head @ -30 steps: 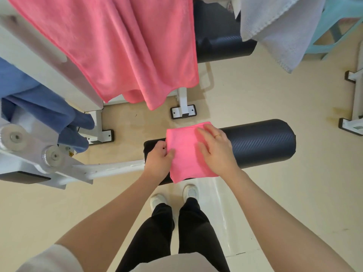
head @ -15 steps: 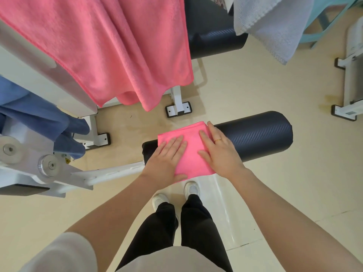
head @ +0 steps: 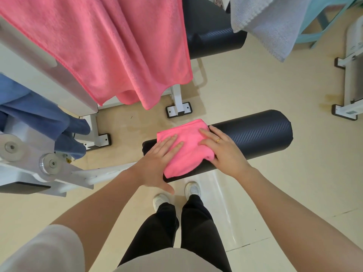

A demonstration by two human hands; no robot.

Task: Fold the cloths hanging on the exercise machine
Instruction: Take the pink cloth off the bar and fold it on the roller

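Hands (head: 157, 163) (head: 225, 152) press folded pink cloth (head: 188, 148) flat; roller pad (head: 255, 132) beneath.

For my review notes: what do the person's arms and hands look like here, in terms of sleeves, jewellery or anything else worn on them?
Both forearms are bare. The left arm shows a short, pale off-white sleeve at the upper arm. The right hand wears a thin gold ring on one finger. The left hand has no ring visible, and neither hand is gloved. No watch or bracelet shows on either wrist.
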